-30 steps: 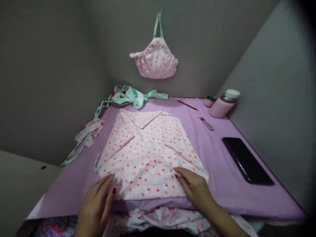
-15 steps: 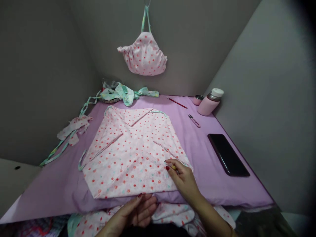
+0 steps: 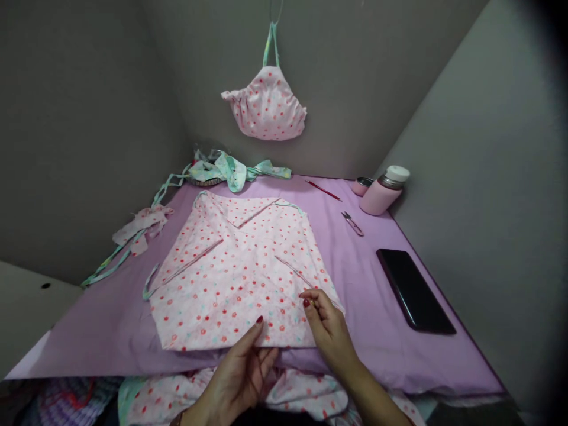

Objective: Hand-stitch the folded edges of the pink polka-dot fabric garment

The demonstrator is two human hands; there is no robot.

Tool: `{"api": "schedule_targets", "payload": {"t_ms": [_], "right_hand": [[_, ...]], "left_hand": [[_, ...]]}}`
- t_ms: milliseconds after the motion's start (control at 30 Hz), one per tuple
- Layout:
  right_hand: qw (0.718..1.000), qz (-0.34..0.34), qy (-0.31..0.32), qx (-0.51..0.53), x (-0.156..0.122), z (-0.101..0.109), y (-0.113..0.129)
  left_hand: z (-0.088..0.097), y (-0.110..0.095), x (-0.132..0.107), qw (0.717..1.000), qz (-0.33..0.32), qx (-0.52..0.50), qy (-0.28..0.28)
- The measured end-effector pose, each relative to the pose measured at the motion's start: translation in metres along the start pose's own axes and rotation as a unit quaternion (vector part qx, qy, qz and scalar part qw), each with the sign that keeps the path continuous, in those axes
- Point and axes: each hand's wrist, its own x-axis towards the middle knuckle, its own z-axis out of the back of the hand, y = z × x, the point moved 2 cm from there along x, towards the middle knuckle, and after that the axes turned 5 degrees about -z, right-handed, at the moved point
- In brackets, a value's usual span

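A pink cloth with red dots (image 3: 239, 272) lies folded flat on the purple table cover (image 3: 368, 296). My left hand (image 3: 239, 373) rests at the cloth's near edge, fingers stretched out, thumb on top of the fabric. My right hand (image 3: 326, 322) sits on the cloth's near right corner, thumb and fingers pinched together on something small I cannot make out. More of the same dotted fabric (image 3: 284, 396) hangs below the table edge near my lap.
A gathered dotted pouch (image 3: 266, 109) hangs on the back wall. Green-patterned strips (image 3: 231, 168) and fabric scraps (image 3: 139, 222) lie at the back left. A red pencil (image 3: 323, 190), thread snips (image 3: 352, 223), pink flask (image 3: 381, 192), small pink cup (image 3: 362, 185) and black phone (image 3: 415, 290) sit at right.
My left hand moved from the cloth's near left corner to below the table edge, then up onto the middle of the near edge. My right hand stayed at the right corner.
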Motion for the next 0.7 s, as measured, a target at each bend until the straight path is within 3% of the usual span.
{"api": "schedule_targets", "payload": {"t_ms": [133, 233, 400, 567, 700], "right_hand": [[1.0, 0.023, 0.006, 0.007, 0.0, 0.002, 0.002], [0.999, 0.021, 0.023, 0.01, 0.0, 0.003, 0.007], [0.992, 0.051, 0.109, -0.024, -0.002, 0.0, 0.023], [0.984, 0.018, 0.166, -0.058, -0.004, -0.005, 0.018], [0.978, 0.03, 0.191, -0.084, -0.006, -0.003, 0.014]], "left_hand": [[-0.009, 0.002, -0.005, 0.998, -0.045, 0.023, -0.047], [-0.007, 0.005, -0.005, 0.997, -0.061, 0.037, -0.042], [0.0, 0.004, 0.0, 0.993, -0.076, 0.086, -0.024], [0.003, 0.001, 0.002, 0.988, -0.076, 0.128, -0.029], [0.004, 0.002, 0.003, 0.988, -0.088, 0.122, -0.026]]}}
